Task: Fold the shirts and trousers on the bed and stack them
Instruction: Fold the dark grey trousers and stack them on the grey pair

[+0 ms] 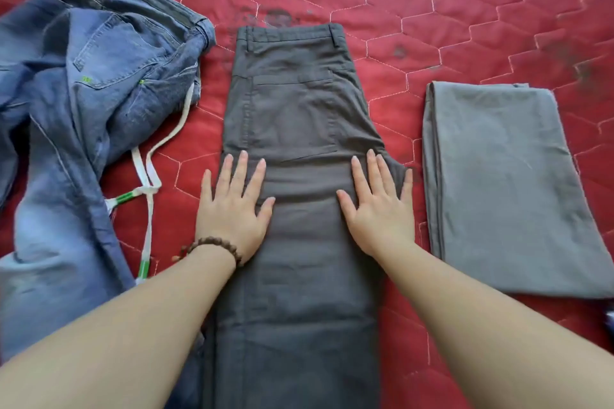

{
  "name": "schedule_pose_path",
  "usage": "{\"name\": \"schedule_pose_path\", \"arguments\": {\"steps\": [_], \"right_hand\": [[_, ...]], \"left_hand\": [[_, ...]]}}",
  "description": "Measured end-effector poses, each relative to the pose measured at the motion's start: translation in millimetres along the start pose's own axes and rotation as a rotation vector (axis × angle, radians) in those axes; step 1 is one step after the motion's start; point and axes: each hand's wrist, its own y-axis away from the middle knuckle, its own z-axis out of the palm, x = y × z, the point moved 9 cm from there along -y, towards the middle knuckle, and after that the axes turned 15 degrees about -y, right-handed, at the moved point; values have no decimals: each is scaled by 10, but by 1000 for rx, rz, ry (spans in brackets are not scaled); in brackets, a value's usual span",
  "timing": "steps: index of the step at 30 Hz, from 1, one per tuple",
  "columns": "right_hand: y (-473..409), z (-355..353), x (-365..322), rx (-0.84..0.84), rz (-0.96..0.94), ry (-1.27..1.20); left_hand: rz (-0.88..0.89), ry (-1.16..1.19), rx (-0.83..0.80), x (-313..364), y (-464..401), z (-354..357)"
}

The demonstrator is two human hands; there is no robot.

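Note:
Dark grey trousers (295, 103) lie lengthwise in the middle of the bed, folded leg over leg, waistband at the far end and a back pocket facing up. My left hand (232, 206) rests flat on their left edge, fingers spread, with a bead bracelet on the wrist. My right hand (378, 206) lies flat on their right side, fingers spread. Neither hand holds anything. The trouser legs run out of view at the bottom.
Crumpled blue jeans (76, 103) with a white drawstring (149, 183) lie unfolded at the left. A lighter grey garment (505, 189), folded into a rectangle, sits at the right. All rest on a red quilted bedcover (432, 10).

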Motion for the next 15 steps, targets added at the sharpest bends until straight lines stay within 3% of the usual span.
{"name": "schedule_pose_path", "arguments": {"steps": [3,6,15], "right_hand": [[257,13,-257,42,24,-32],[879,228,-709,22,-146,-82],[2341,617,-590,2,-42,-133]], "left_hand": [[-59,22,-37,246,223,-60],[85,77,-34,721,846,-57],[166,32,-92,737,2114,160]]}}
